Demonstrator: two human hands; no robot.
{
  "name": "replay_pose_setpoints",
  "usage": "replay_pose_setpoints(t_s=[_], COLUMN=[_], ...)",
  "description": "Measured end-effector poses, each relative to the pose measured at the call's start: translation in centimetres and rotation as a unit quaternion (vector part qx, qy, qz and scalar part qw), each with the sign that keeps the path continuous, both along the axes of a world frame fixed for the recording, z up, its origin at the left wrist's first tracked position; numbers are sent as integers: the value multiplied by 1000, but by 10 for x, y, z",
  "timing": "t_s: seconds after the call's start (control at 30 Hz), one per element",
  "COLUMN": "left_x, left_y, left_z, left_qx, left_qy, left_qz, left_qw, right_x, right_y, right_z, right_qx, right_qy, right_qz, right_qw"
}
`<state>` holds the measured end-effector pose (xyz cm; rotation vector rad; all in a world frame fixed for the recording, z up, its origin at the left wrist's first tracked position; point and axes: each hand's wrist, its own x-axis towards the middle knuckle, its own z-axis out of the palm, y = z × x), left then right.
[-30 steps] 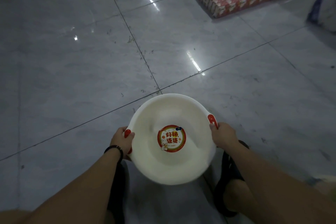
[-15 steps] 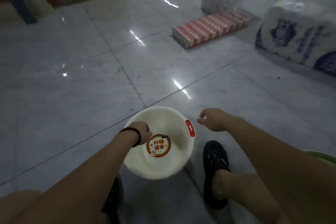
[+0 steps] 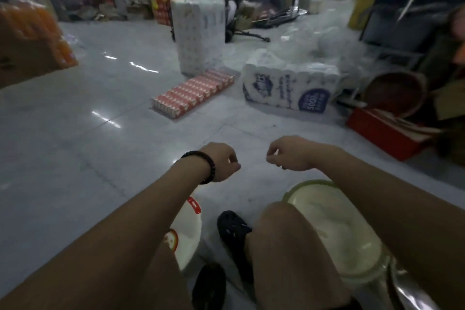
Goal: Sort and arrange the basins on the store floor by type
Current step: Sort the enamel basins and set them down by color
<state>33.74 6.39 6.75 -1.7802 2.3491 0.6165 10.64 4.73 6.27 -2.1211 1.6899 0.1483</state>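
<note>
Both hands empty, loosely curled: left hand (image 3: 221, 162), right hand (image 3: 289, 155) raised over floor (image 3: 75, 158). White basin (image 3: 187, 231) sits on floor under left forearm; green-rimmed basin (image 3: 334, 229) beside right knee, apart, probably separated by type.

Both hands are off the white basin (image 3: 187, 231) now, which sits on the floor under the left forearm, where a second ago it was held by its red handles. The left hand (image 3: 221, 162) and right hand (image 3: 289, 155) hang empty in front, fingers loosely curled, close together. The view has swung up: a pale green-rimmed basin (image 3: 334, 229) shows by the right knee, and wrapped paper rolls (image 3: 289, 88) and shelves appear ahead.
</note>
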Motion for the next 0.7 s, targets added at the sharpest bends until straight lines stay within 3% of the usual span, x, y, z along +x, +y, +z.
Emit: replay_pose_setpoints(t_s=[0.13, 0.37, 0.7], left_x=[-76, -183, -254], left_y=[5, 45, 100], left_z=[26, 40, -17], left_qx=[16, 91, 128], left_qy=[54, 187, 140], left_qz=[-82, -188, -235], left_qw=[995, 960, 953], right_x=[-68, -169, -246], right_y=[82, 206, 309], right_z=[12, 19, -34], right_qx=[-54, -75, -110], right_qy=[-14, -55, -190], right_qz=[-109, -323, -502], right_qw=[992, 942, 836])
